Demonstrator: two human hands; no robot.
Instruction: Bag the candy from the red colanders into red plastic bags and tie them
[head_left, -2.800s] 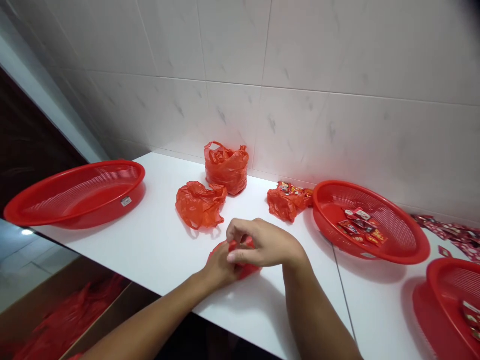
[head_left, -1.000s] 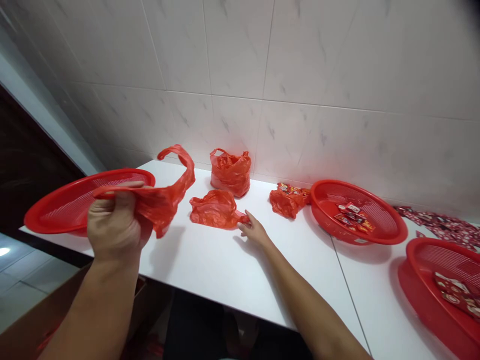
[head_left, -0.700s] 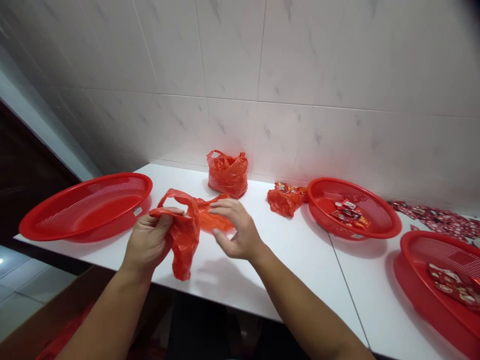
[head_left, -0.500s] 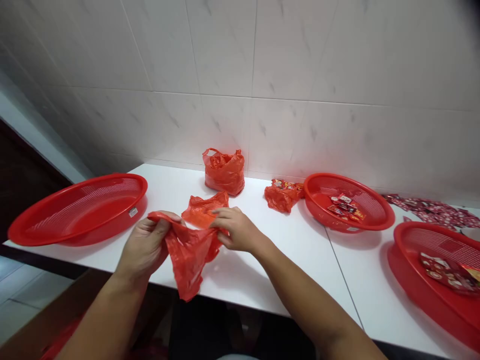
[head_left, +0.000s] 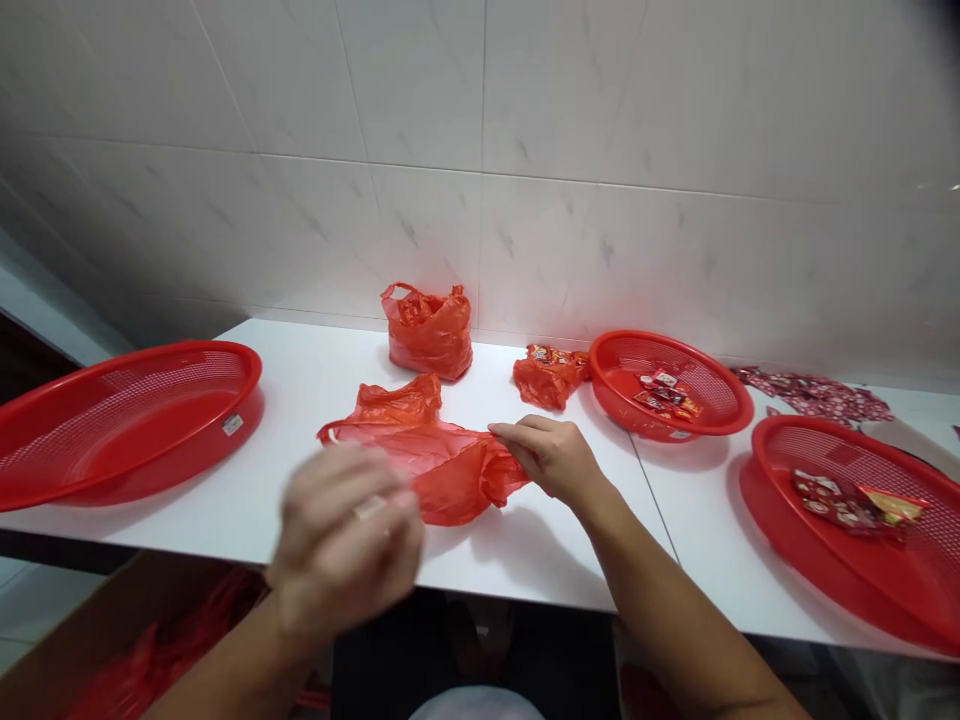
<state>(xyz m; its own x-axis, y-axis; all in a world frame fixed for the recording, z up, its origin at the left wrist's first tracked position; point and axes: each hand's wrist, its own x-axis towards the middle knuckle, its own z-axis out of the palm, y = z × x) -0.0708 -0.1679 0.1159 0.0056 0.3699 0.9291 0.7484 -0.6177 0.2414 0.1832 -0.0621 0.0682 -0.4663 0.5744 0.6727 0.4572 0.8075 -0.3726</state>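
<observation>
My right hand [head_left: 551, 457] pinches the right end of a thin red plastic bag [head_left: 457, 490] between thumb and fingers. The bag spreads out leftward, low over the white table [head_left: 525, 560]. My left hand [head_left: 349, 535] is blurred by motion in front of the bag, closer to me; its fingers look curled into a fist, with nothing seen in it. Another crumpled red plastic bag [head_left: 397, 398] lies just behind, partly overlapped by the held one. Farther back, a filled red plastic bag [head_left: 430, 335] stands upright by the wall.
On the left rests a red plastic basket [head_left: 247, 400]. To the right are a round red basket [head_left: 720, 380] and a larger red basket [head_left: 787, 560], both with snack packets. A small red bag [head_left: 546, 383] with packets lies between. Pink packets [head_left: 825, 397] spread along the wall.
My left hand has come off the bag and moved right and toward me. My right hand has shifted right with the bag, which is now spread wider. The view has turned slightly right.
</observation>
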